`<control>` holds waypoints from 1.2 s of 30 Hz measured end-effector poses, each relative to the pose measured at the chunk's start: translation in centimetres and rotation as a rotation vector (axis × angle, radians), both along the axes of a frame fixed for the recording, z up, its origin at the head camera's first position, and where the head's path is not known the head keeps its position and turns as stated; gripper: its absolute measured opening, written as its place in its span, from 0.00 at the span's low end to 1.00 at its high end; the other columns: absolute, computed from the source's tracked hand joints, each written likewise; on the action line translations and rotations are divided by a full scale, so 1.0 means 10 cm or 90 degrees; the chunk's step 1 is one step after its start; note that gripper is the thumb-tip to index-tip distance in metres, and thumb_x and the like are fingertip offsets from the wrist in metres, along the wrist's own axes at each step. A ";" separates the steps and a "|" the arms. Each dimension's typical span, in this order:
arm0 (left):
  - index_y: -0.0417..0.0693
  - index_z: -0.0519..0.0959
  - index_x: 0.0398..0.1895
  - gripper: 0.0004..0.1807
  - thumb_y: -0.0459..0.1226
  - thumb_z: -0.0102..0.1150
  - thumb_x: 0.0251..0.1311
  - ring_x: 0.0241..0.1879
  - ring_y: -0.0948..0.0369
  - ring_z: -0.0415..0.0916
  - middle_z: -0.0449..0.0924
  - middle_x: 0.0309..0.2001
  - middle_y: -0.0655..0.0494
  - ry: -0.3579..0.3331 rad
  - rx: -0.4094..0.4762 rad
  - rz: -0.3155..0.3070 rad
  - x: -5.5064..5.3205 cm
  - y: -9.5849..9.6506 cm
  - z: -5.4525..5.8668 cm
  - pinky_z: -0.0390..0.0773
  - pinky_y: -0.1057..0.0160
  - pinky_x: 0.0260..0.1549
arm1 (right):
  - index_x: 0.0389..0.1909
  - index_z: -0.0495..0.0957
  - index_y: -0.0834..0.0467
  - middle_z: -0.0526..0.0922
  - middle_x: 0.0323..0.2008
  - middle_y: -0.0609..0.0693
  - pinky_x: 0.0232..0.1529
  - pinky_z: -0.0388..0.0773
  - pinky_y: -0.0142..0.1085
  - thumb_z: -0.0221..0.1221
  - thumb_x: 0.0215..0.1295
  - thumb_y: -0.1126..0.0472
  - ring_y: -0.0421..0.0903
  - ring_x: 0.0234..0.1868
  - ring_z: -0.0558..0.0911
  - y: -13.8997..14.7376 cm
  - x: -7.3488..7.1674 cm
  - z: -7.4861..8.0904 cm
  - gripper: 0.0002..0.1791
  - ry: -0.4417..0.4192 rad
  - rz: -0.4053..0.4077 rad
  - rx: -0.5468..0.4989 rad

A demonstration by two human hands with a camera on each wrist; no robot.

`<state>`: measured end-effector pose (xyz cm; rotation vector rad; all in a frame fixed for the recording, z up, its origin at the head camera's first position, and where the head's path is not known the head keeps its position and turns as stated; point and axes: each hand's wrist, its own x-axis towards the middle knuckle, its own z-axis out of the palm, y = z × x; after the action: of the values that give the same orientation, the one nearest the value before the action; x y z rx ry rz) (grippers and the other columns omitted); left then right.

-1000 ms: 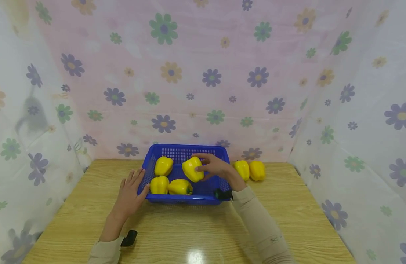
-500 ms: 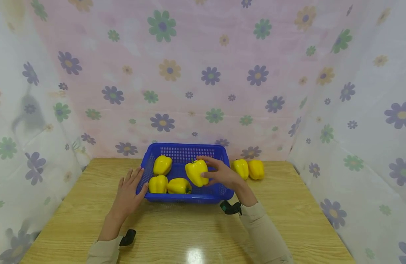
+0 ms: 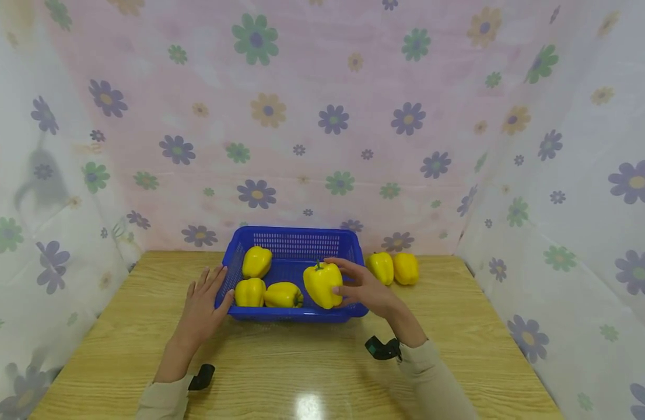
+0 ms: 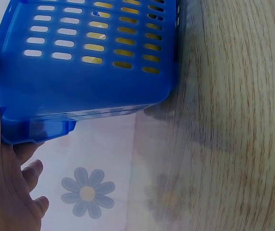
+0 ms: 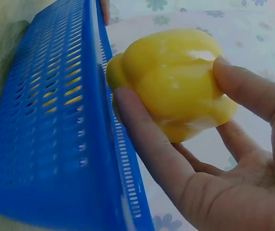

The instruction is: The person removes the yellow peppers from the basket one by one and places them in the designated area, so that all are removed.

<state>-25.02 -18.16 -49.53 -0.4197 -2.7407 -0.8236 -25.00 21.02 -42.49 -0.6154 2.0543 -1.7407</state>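
My right hand [image 3: 372, 291] grips a yellow bell pepper [image 3: 322, 284] by its side, stem up, over the front right part of a blue plastic basket [image 3: 296, 315]. In the right wrist view the thumb and fingers wrap round the pepper [image 5: 176, 79], which shows above the basket's rim. At the basket's left end, my left hand [image 3: 200, 306] rests on the rim with its fingers straight. The left wrist view has that hand [image 4: 7, 192] beside the slotted basket wall [image 4: 89, 86]. Inside the basket lie three more yellow peppers [image 3: 257, 262], grouped toward the left.
Two yellow bell peppers [image 3: 405, 269] sit side by side on the wooden table [image 3: 280, 373], just right of the basket. Flower-patterned sheets [image 3: 301, 116] hang behind and along both sides of the table.
My right hand has drawn the held pepper rightward and nearer the basket's front, turning it stem up. The left hand stays on the rim.
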 end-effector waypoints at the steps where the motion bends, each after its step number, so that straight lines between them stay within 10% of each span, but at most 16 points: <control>1: 0.39 0.58 0.79 0.34 0.47 0.47 0.77 0.78 0.35 0.43 0.56 0.78 0.38 0.001 0.001 0.000 0.00 0.00 0.00 0.40 0.27 0.71 | 0.80 0.56 0.49 0.59 0.77 0.62 0.51 0.84 0.54 0.59 0.74 0.61 0.61 0.65 0.77 0.03 0.02 -0.01 0.37 0.000 0.001 -0.003; 16: 0.39 0.57 0.79 0.34 0.47 0.47 0.77 0.79 0.35 0.42 0.55 0.78 0.37 -0.005 0.007 -0.004 0.01 0.00 0.00 0.40 0.27 0.71 | 0.82 0.44 0.57 0.53 0.77 0.66 0.56 0.81 0.55 0.47 0.80 0.66 0.51 0.64 0.78 0.63 0.29 -0.36 0.36 -0.019 0.021 -0.143; 36: 0.38 0.59 0.78 0.34 0.47 0.48 0.76 0.78 0.33 0.44 0.57 0.77 0.36 0.020 0.018 -0.006 -0.01 -0.01 -0.05 0.43 0.26 0.70 | 0.82 0.45 0.54 0.64 0.71 0.48 0.56 0.80 0.59 0.41 0.81 0.68 0.49 0.64 0.78 1.22 0.52 -0.48 0.33 -0.039 0.002 -0.130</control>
<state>-25.12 -18.22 -49.99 -0.4368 -2.6974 -0.8500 -19.76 33.21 -47.27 -0.6165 1.8484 -1.9578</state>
